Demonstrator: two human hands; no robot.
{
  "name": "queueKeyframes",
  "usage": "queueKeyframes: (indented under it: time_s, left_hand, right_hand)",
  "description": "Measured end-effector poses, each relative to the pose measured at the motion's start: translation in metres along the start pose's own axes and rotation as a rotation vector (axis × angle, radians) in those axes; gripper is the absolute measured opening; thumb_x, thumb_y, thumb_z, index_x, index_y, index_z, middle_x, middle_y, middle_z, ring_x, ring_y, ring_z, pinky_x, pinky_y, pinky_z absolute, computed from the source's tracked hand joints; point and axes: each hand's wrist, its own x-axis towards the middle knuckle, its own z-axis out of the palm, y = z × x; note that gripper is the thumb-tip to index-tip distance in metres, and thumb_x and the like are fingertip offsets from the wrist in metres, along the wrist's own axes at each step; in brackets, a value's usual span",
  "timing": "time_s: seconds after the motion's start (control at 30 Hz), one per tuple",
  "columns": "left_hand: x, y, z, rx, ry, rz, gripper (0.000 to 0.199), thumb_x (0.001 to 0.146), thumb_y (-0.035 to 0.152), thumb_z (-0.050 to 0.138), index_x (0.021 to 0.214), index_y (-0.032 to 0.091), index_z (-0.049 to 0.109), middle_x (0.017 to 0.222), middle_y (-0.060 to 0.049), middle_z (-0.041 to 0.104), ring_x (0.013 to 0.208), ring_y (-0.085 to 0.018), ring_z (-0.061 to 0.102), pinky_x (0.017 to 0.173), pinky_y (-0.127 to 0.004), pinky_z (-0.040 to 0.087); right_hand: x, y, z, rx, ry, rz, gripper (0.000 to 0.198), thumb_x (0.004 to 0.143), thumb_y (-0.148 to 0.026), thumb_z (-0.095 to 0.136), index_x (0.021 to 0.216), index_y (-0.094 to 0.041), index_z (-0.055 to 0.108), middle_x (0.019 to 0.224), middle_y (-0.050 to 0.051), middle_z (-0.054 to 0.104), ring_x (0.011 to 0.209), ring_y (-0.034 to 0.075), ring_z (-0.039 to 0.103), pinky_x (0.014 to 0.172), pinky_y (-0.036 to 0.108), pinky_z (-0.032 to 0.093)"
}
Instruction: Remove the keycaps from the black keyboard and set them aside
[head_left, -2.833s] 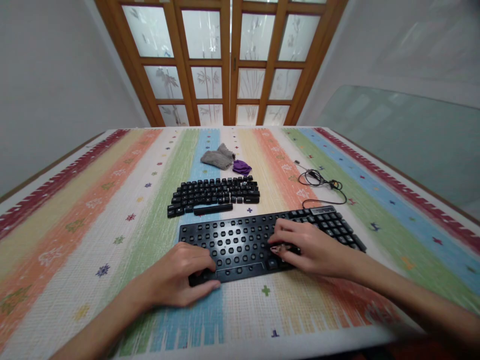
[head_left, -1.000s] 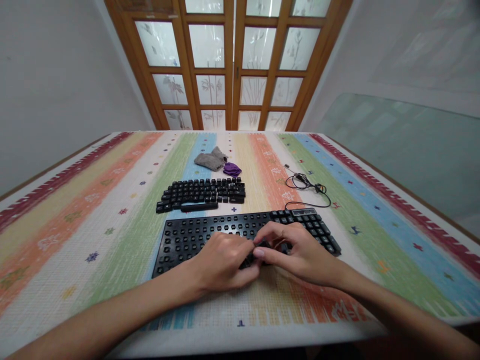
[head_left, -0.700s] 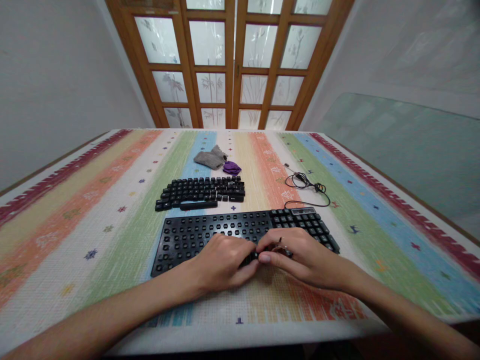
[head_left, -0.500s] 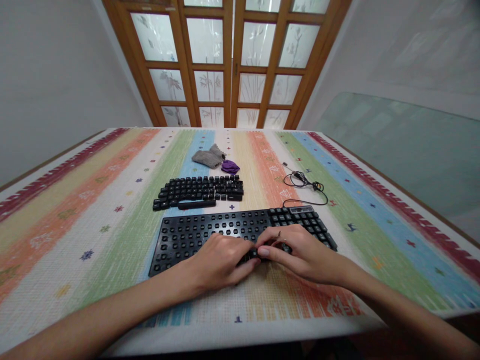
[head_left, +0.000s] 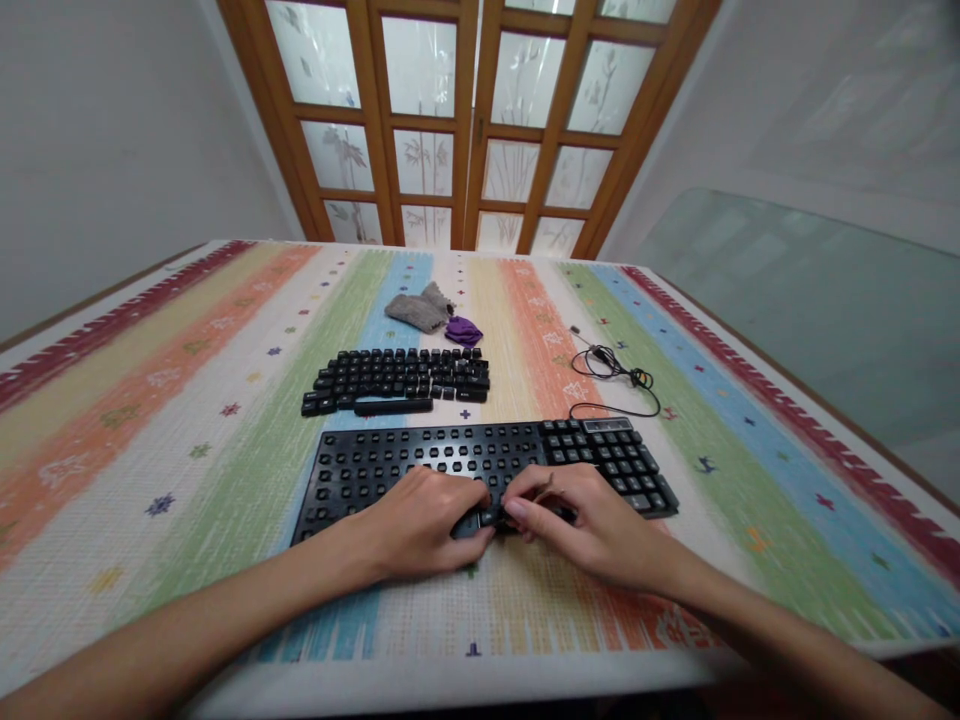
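Head view: the striped table (head_left: 187,420) carries a black keyboard (head_left: 480,452) near its front edge. Its main section shows mostly bare key mounts; the right-hand block wears its caps. Behind it lie loose keycaps (head_left: 382,375) in rows, a long bar cap in front. Both hands are over the keyboard's front edge: the left hand (head_left: 431,520) has its thumb and forefinger around a dark key there, and the right hand (head_left: 585,510) has its fingers bent in beside it. I cannot tell whether either pair pinches anything. Beyond lie a coiled cable (head_left: 641,378), a grey cloth (head_left: 420,310) and a smaller purple cloth (head_left: 463,331). The fingertips, nearly meeting half a second ago, have parted slightly; the work seemingly remains at that front row.
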Motion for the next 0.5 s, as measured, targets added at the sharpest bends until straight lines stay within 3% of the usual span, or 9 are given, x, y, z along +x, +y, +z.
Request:
queueKeyframes:
  time_s: [0.3, 0.5]
  left_hand:
    - [-0.002, -0.001, -0.002, -0.088, -0.064, -0.004, 0.007, 0.085, 0.024, 0.055, 0.086, 0.018, 0.059, 0.076, -0.001, 0.068, 0.066, -0.017, 0.065, 0.057, -0.025, 0.046]
    - [-0.003, -0.004, -0.002, -0.079, -0.060, 0.009, 0.006, 0.083, 0.021, 0.057, 0.087, 0.018, 0.058, 0.075, 0.000, 0.068, 0.064, -0.017, 0.066, 0.056, -0.026, 0.048]
  right_hand:
    - [0.008, -0.012, 0.013, -0.192, -0.031, -0.140, 0.018, 0.098, -0.024, 0.052, 0.090, -0.014, 0.065, 0.080, 0.005, 0.066, 0.073, 0.016, 0.060, 0.068, 0.027, 0.042]
    - [0.023, -0.014, 0.012, -0.278, -0.110, -0.096, 0.028, 0.100, -0.030, 0.048, 0.079, -0.015, 0.060, 0.075, 0.005, 0.064, 0.068, 0.017, 0.057, 0.065, 0.029, 0.039]
